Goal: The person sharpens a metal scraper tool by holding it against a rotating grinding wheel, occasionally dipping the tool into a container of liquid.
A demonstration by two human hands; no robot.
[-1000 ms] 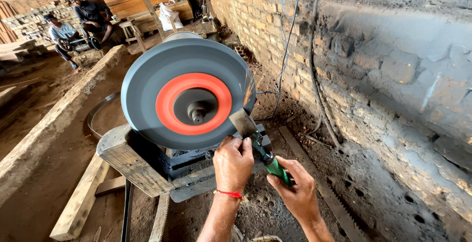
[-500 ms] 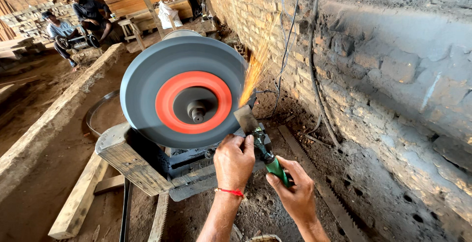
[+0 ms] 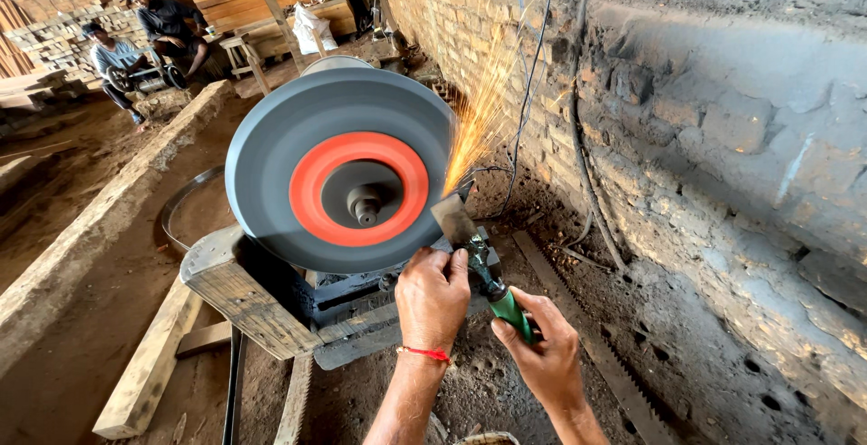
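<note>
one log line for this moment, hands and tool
left hand: steadies chisel | right hand: grips green handle | blade on grinding wheel rim | sparks fly up

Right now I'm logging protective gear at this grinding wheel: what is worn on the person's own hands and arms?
Both the left hand and right hand are bare, no gloves. Forearms show no sleeves. A thin red thread bracelet circles the left wrist. No watch or rings visible.
</note>
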